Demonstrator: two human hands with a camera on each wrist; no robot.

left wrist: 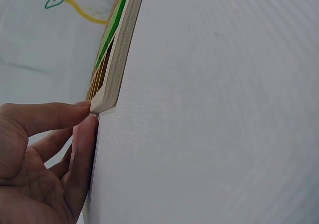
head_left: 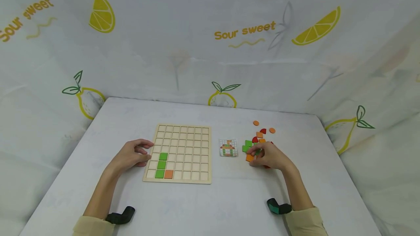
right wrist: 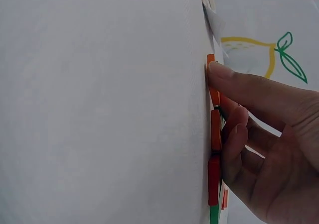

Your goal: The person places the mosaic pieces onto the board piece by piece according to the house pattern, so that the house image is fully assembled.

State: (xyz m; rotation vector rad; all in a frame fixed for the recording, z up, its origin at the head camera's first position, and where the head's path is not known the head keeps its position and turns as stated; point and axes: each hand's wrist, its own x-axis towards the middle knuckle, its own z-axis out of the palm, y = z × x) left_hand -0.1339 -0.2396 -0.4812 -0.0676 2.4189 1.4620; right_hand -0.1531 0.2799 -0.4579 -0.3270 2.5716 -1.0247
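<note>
My left hand (head_left: 133,153) rests at the left edge of a wooden grid board (head_left: 183,126), thumb and fingertips touching the rim. Close up in the left wrist view, the thumb lies against the board's corner (left wrist: 107,102). Three green square tiles (head_left: 162,164) form a column on the board, with an orange square tile (head_left: 168,174) beside the lowest. Over a loose pile of tiles, my right hand (head_left: 270,156) pinches an orange square tile (head_left: 249,158) between thumb and fingers. That tile (right wrist: 211,58) looks slightly tilted in the right wrist view. The hand partly hides the pile.
Between board and pile lies a small pattern card (head_left: 228,148) with a coloured grid picture. Green squares (head_left: 246,148), red quarter-round pieces (head_left: 263,131) and orange discs (head_left: 256,123) lie loose on the white table (head_left: 197,210). A lemon-print cloth (head_left: 183,39) hangs behind.
</note>
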